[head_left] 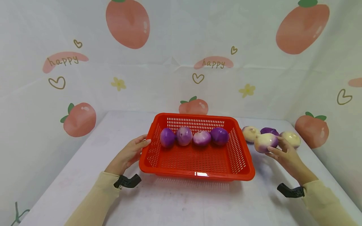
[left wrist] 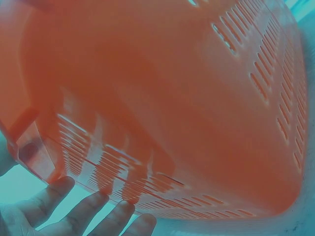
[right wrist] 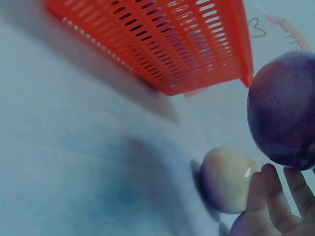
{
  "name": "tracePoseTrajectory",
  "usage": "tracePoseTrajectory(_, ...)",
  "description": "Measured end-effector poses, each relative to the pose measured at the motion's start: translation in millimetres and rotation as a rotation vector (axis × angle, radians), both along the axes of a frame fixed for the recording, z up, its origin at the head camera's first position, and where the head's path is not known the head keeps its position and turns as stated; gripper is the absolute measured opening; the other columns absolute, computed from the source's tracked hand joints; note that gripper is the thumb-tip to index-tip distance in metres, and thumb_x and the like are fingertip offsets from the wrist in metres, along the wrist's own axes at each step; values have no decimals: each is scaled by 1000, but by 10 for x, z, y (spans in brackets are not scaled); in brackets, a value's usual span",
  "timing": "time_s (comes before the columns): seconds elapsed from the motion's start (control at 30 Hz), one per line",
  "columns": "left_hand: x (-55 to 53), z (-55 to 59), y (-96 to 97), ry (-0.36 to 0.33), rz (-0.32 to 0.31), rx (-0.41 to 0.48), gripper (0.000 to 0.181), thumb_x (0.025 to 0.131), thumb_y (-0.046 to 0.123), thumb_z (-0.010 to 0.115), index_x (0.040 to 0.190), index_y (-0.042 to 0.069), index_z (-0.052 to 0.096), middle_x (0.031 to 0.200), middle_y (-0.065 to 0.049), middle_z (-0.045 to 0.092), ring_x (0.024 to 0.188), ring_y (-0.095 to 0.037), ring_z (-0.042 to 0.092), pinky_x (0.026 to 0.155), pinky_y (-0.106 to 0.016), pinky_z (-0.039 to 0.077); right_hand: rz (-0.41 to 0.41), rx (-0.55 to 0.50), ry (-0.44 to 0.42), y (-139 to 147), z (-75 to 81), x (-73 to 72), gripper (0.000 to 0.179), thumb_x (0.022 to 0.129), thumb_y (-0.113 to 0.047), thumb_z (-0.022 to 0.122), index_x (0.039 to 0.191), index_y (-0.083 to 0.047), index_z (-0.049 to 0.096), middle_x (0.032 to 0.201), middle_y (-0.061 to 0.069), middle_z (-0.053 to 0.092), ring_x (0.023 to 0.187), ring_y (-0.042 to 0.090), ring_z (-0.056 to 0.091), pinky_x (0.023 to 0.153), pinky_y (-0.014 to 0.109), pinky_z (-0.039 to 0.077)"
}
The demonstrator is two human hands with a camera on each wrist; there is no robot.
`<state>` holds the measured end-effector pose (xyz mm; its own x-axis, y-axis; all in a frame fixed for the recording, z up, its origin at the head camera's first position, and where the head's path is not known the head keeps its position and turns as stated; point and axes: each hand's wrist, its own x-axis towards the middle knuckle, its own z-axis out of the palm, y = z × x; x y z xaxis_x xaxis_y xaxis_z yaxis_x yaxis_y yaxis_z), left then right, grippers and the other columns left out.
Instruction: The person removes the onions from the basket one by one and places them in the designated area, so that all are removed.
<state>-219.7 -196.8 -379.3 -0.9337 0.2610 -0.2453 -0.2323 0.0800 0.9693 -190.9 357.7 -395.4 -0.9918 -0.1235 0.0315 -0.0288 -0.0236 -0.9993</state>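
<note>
A red plastic basket [head_left: 195, 158] with slotted walls stands in the middle of the head view. My left hand [head_left: 131, 153] grips its left rim, with the fingers [left wrist: 88, 209] spread against the outer wall in the left wrist view. Several purple onions [head_left: 184, 137] lie in a row along the basket's far side. To the right of the basket, my right hand [head_left: 288, 157] holds a pale onion with purple patches [head_left: 265, 142] between thumb and fingers. In the right wrist view this held onion [right wrist: 283, 110] appears dark purple, raised above the table.
Behind the held onion, a pale onion [head_left: 250, 134], a dark purple onion [head_left: 269, 131] and another pale onion [head_left: 291, 139] lie on the white table [head_left: 181, 204]. A printed cloth [head_left: 169, 37] hangs behind and at both sides. Each wrist wears a black mount [head_left: 128, 181].
</note>
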Motion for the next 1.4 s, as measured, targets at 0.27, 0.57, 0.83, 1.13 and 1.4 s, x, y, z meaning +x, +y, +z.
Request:
tracePoseTrajectory(0.27,7,3,-1,-2,4,-3,65,99,36,52,151,7,26,139,-15,49,108,-14,60,97,-43,51,-17,-8,-54,-16,-75,-12,52,98,-9,54,135,-34,28,127,-6,23,99,-5,51,80,15,54)
tracePoseTrajectory(0.57,-5,-4,3,-1,7,-7,66,99,37,53,152,8,26,145,-19,43,112,-16,59,98,-44,50,-19,258,-110,-28,-108,-82,60,97,-21,58,141,-19,16,146,23,9,106,5,48,83,15,53)
tracePoseTrajectory(0.83,1,2,3,-1,4,-5,65,99,36,53,151,8,27,143,-18,46,110,-15,60,98,-43,51,-30,495,-93,-41,-162,-152,74,95,-32,61,142,-1,12,150,31,18,131,45,29,85,18,49)
tracePoseTrajectory(1.13,-8,-6,4,-1,6,2,65,98,36,54,151,8,28,139,-15,50,108,-15,61,96,-43,51,-17,521,-78,-67,-210,-182,79,92,-28,66,143,3,13,150,33,18,135,48,24,106,61,36)
tracePoseTrajectory(1.4,-14,-14,-1,-6,12,8,65,98,37,55,150,8,29,137,-13,52,107,-14,61,97,-43,51,21,446,-102,-56,-234,-181,76,93,-21,64,142,1,10,152,33,12,135,49,22,107,66,29)
